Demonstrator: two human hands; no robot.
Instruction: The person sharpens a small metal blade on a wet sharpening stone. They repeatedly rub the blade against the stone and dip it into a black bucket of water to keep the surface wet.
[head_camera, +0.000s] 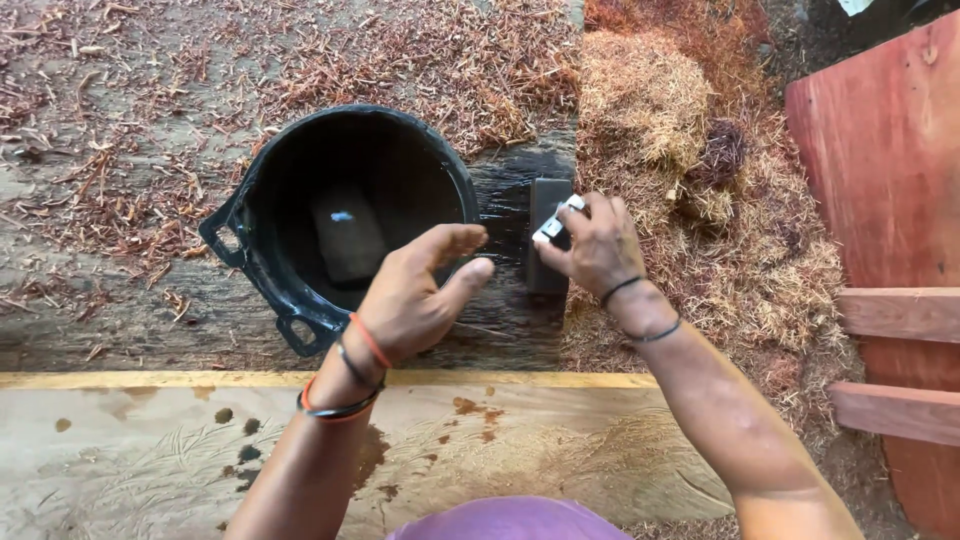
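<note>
Outdoor ground littered with reddish wood shavings (330, 60). Right hand (592, 245) grips a small metal blade (556, 222) against a dark wet sharpening stone (546, 215), at three o'clock of the black bucket (258, 240). Left hand (415, 295) hovers open, holding nothing. Judgement: a flat, steady blade angle suits honing. Second stone (346, 235) lies inside the bucket; a shavings heap (650, 100) crowds at one o'clock; plywood board (150, 450) sits at six.
</note>
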